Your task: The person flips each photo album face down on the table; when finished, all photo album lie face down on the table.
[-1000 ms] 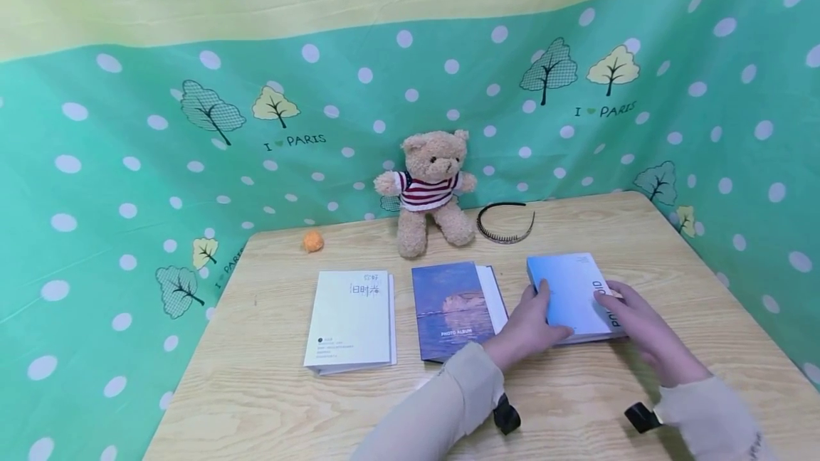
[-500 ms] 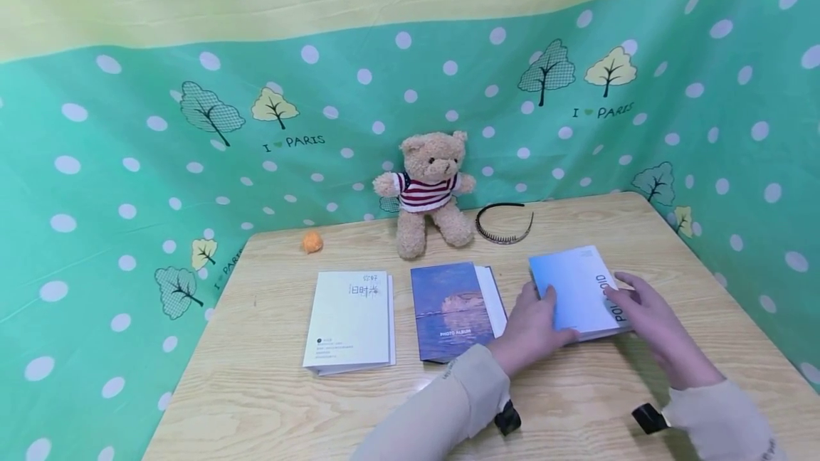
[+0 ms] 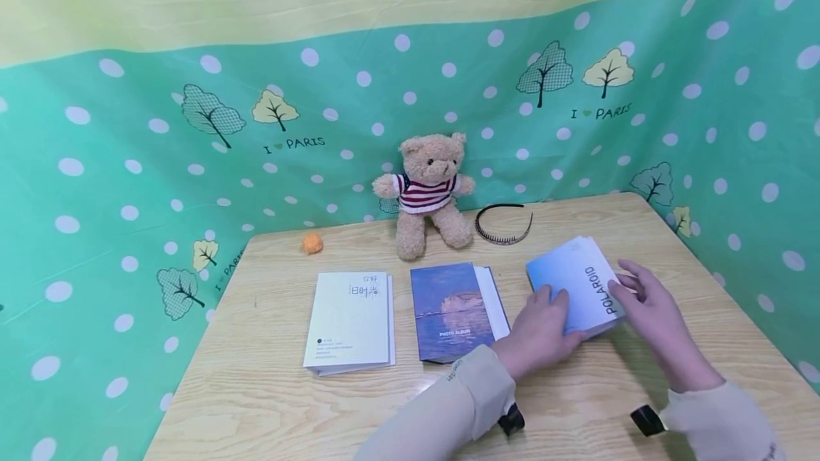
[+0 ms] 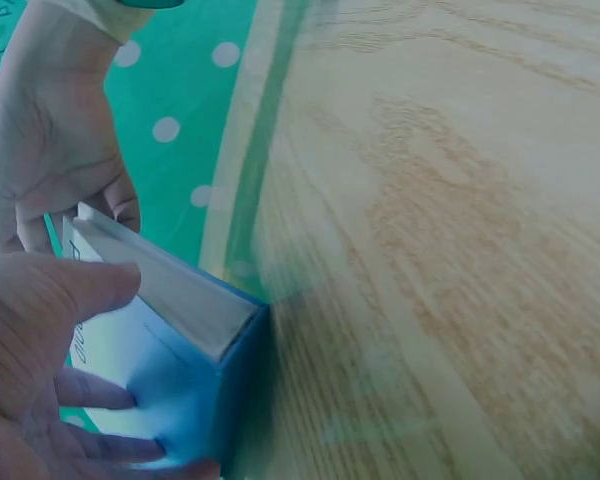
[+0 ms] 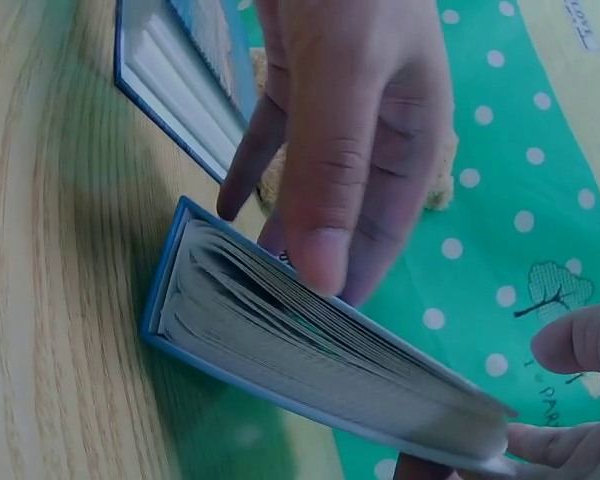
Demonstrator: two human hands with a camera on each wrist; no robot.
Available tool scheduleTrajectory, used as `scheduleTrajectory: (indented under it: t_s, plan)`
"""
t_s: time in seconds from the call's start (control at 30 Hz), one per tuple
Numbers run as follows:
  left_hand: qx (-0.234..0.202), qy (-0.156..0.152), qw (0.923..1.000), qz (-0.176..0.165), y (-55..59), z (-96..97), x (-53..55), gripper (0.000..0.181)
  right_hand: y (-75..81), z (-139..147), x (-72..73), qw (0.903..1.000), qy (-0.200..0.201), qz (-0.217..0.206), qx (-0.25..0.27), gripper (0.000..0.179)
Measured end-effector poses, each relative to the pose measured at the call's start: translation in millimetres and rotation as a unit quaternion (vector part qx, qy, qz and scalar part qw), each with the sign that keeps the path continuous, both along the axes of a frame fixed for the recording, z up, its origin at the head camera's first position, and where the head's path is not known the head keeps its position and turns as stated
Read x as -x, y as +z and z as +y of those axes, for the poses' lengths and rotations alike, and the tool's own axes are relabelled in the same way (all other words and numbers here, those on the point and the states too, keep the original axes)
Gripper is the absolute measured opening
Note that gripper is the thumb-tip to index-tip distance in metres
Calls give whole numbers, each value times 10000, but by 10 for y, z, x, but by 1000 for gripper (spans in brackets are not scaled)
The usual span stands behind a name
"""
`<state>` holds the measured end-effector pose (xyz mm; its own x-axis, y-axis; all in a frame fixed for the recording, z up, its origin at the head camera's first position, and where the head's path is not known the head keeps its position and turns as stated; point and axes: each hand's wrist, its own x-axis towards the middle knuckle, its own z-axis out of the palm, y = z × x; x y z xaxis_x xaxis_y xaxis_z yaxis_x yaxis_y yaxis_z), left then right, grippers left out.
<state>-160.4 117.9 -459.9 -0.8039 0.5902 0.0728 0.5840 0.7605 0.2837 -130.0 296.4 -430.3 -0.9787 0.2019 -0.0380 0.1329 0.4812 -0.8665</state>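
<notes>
A blue-and-white photo album (image 3: pixel 570 279) marked POLAROID lies at the right of the table, its right side tilted up. My left hand (image 3: pixel 541 326) rests on its cover, with fairly straight fingers and the thumb (image 4: pixel 105 285) at the near edge. At the raised edge is my right hand (image 3: pixel 653 315). Some of its fingers curl under the album, while the thumb (image 5: pixel 575 340) stands apart from the cover. Slightly fanned pages (image 5: pixel 310 340) show in the right wrist view. The undersides of the right fingertips are partly hidden.
A blue PHOTO ALBUM (image 3: pixel 448 311) lies left of the hands, then a white album (image 3: pixel 349 319). Behind them are a teddy bear (image 3: pixel 428 191), a black headband (image 3: pixel 502 237) and an orange pom-pom (image 3: pixel 312 243). A polka-dot curtain (image 3: pixel 359 105) borders the table.
The POLAROID album has turned slightly and its right side has risen. My right hand has moved right and up with that edge; my left fingers have shifted further onto the cover.
</notes>
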Motion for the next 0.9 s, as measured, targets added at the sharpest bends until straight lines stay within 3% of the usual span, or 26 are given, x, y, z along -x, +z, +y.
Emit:
scheduleTrajectory:
  t_s: [0.2, 0.43, 0.67, 0.9]
  plan:
    - [-334, -355, 9986, -219, 27, 6, 22, 85, 18, -72, -16, 9986, 125, 512, 5, 65]
    - [-789, -420, 9950, -440, 59, 23, 30, 100, 47, -137, -18, 9954, 573, 764, -5, 64]
    - [-769, -427, 9961, -98, 80, 43, 39, 105, 46, -175, -16, 9926, 815, 893, 102, 58]
    - [-621, -278, 9977, 76, 104, 39, 52, 96, 23, -192, -31, 9882, 1111, 1002, 336, 59]
